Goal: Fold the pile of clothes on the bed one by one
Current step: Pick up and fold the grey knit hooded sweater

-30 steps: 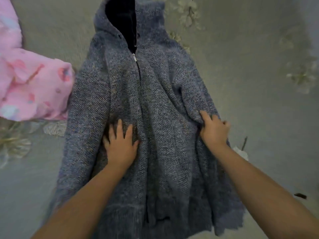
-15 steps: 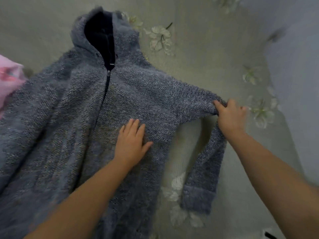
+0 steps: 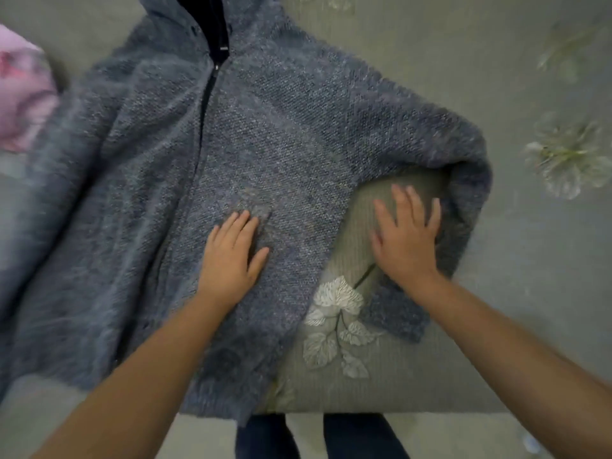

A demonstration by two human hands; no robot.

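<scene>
While the person's legs are showing at the near edge of the bed, both arms are reaching forward over it. The left hand is lying flat with fingers straight, gripping nothing, pressing on the front of the grey hoodie just right of its zip. The right hand is spreading its fingers loose over the bare floral bedcover in the gap between the hoodie's body and its right sleeve, grasping nothing; whether it is touching the sleeve is unclear, as it is blurred.

To do this step well, the left palm should be pinning the body while the right is taking the sleeve near the bend and drawing it out flat before laying it across the chest, judging by how it is curling back toward the near edge.

Fuzzy, thick knit is covering most of the bed, front up and zipped, its hood pointing to the far side and its left half rumpling in soft ridges. A pink garment is waiting at the far left, just beside the hoodie's left shoulder
</scene>
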